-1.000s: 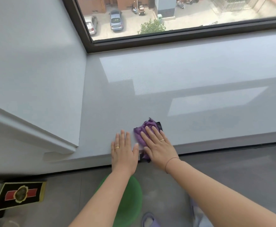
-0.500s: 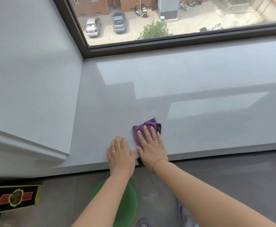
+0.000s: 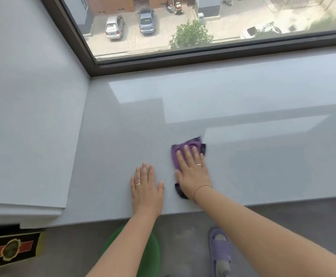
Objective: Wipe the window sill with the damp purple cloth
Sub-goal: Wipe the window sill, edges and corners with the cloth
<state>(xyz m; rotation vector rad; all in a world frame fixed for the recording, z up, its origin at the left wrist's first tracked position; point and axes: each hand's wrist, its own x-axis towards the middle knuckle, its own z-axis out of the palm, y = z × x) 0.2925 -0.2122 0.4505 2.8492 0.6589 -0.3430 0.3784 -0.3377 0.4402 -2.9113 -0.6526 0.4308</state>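
right hand [image 3: 193, 173]: lies palm down on the purple cloth [image 3: 191, 145], fingers [image 3: 186, 153] straight and slightly spread, pressing it flat onto the sill; nothing is curled round the cloth. a thin ring sits on one finger and a fine thread band [image 3: 201, 187] circles the wrist.
left hand [image 3: 146, 189]: flat on the bare sill just left of the cloth, not touching it, fingers straight and close together, thumb out to the right; a gold ring [image 3: 137, 184] shows on one finger.
purple cloth: on the window sill [image 3: 123, 140], in its near half, right of the left hand. its far part shows beyond the fingertips, a purple strip shows at the left of the hand, and a dark corner [image 3: 180, 191] pokes out beside the wrist near the sill's front edge. another dark edge shows at the far right corner.
window sill: wide, pale grey and glossy, with light patches on its far part; it meets a grey side wall [image 3: 23, 96] on the left.
window frame [image 3: 203, 58]: dark, along the far edge of the sill.
outside: two parked cars [image 3: 113, 27] and a small tree [image 3: 191, 35] below.
floor: a green stool [image 3: 149, 254] under the left forearm, a purple slipper [image 3: 220, 248] to its right, a black box with a gold emblem [image 3: 11, 249] at the near left.
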